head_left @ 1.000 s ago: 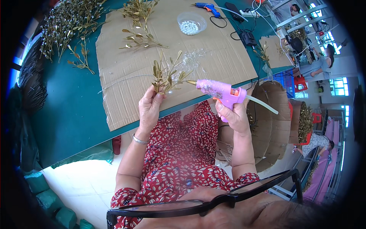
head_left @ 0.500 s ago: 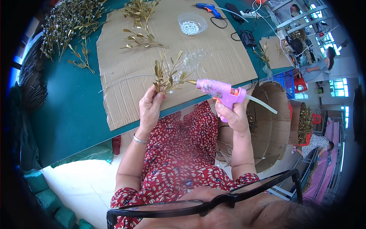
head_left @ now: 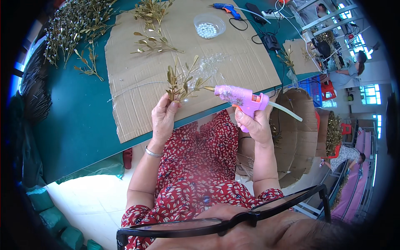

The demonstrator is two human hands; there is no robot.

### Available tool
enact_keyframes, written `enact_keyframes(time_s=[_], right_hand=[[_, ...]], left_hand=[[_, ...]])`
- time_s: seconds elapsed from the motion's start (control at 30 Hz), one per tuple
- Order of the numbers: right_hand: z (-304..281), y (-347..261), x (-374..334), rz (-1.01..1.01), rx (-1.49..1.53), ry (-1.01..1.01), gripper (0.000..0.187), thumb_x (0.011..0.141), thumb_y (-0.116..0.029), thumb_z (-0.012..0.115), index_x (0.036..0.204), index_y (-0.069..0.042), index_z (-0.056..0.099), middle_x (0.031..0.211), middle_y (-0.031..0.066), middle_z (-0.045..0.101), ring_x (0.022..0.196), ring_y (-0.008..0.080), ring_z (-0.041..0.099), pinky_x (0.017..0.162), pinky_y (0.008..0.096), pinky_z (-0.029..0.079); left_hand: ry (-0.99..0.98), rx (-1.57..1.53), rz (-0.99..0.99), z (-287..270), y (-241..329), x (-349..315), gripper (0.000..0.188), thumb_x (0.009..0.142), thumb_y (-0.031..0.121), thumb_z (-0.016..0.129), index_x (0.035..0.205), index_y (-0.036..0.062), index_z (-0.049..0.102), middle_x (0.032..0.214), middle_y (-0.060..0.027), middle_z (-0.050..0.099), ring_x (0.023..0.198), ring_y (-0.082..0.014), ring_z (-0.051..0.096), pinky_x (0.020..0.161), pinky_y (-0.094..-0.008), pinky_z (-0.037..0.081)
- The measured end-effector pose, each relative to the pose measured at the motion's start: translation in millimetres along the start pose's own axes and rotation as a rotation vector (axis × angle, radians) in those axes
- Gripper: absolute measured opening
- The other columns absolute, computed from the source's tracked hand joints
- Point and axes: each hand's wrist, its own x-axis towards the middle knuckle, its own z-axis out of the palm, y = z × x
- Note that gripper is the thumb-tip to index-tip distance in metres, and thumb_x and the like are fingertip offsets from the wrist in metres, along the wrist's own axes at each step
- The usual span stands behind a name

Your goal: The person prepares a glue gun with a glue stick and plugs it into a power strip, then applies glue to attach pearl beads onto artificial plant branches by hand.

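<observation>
Between thumb and fingers, my left hand pinches the stem end of an artificial leaf sprig with gold-green leaves, held just over the cardboard's front part. My right hand is wrapped round the handle of a pink hot glue gun, a pale glue stick poking from its back. The brass nozzle points left, right by the sprig's right-hand leaves; I cannot tell whether they touch. A whitish bead shows at the sprig's lower part, near my left fingertips.
A cardboard sheet covers part of the green table. On it are a clear bowl of white beads, loose sprigs and glue strands. A blue glue gun lies behind; beaded sprigs pile up far left. A person is at far right.
Both hands stay almost in place. The glue gun and sprig have shifted very slightly left.
</observation>
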Motion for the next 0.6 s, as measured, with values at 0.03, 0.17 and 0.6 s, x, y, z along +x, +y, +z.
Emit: enact_keyframes(time_s=[0.03,0.17,0.6], right_hand=[[-2.3,-1.1,0.7,0.019,-0.003,0.0,0.029,0.085,-0.018,0.064,0.107,0.0,0.058,0.079,-0.0021,0.055,0.066,0.0043,0.048,0.058,0.0199,0.038],[-5.6,1.5,0.1,-0.009,0.024,0.004,0.029,0.085,-0.018,0.065,0.106,-0.001,0.057,0.08,-0.0011,0.055,0.064,0.0052,0.048,0.055,0.0186,0.037],[-54.3,41.4,73.3,-0.071,0.171,0.264,0.027,0.083,-0.016,0.068,0.103,0.002,0.061,0.084,0.0006,0.06,0.073,0.0052,0.052,0.063,0.0185,0.039]], left_hand=[[-0.004,0.0,0.003,0.7,-0.1,1.2,0.029,0.095,0.01,0.052,0.122,0.0001,0.055,0.091,0.0028,0.056,0.08,-0.004,0.049,0.073,-0.0177,0.041],[0.03,-0.14,-0.026,2.3,0.6,4.0,0.028,0.095,0.008,0.05,0.121,-0.0013,0.054,0.093,0.0002,0.057,0.079,-0.0055,0.05,0.071,-0.0185,0.041],[0.015,-0.516,-0.027,-5.7,-5.8,2.1,0.027,0.097,0.009,0.046,0.122,0.0,0.051,0.088,-0.0024,0.056,0.071,-0.0066,0.043,0.068,-0.0184,0.038]])
